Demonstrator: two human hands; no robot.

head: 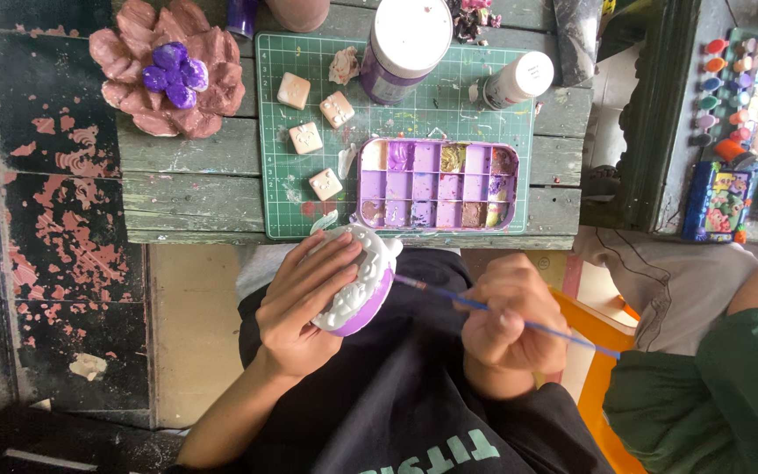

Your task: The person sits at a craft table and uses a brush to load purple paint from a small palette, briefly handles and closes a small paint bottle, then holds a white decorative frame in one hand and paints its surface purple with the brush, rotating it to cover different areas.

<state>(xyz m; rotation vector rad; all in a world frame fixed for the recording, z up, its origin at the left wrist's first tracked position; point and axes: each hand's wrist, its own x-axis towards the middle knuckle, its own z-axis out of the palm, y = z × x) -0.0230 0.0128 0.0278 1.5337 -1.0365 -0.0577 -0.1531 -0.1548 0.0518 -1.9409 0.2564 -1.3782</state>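
White moulded ornament [357, 281], purple along its lower rim, is held over the lap just below the table edge. The left hand [302, 303] grasps it, fingers wrapped across the face, hiding most of the relief; its underside cannot be seen. The right hand [506, 325] is clenched around a thin blue paintbrush [502, 313]. The brush's long axis runs slightly down to the right, bristle tip pointing left and touching the ornament's purple rim. Just above, the purple paint palette [438, 184] lies on the green cutting mat [396, 132], near the table's front edge. Paint bottles are cut off at the top. A second person's green sleeve [721, 395] crowds the right.
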